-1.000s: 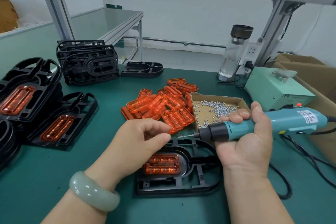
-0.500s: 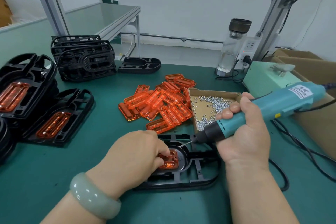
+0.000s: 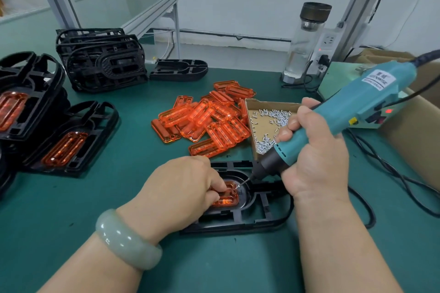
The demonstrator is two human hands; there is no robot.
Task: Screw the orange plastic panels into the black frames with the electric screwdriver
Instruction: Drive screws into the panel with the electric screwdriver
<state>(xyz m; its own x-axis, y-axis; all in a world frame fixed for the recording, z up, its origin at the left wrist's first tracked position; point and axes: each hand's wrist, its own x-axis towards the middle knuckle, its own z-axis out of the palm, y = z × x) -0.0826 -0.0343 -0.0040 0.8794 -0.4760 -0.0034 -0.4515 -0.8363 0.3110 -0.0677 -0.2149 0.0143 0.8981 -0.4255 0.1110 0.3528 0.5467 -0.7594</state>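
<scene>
Evidently mid-fastening: gripped teal electric screwdriver (image 3: 345, 114) in right hand (image 3: 316, 164), bit against ribbed orange plastic panel (image 3: 227, 199) pinched by left hand (image 3: 181, 188) inside black plastic frame (image 3: 238, 224). Needed next: square, steady pressure.

Bench mat (image 3: 59, 221): dark green. Panels (image 3: 207, 118), centre pile: translucent orange, ribbed. Frames (image 3: 102, 62), far left: black. Electric screwdriver (image 3: 352, 112): teal body, black nose, white label. Bangle (image 3: 126, 240): pale grey-green. Screws (image 3: 273, 116): silver. Cardboard tray (image 3: 262, 129): brown.
</scene>
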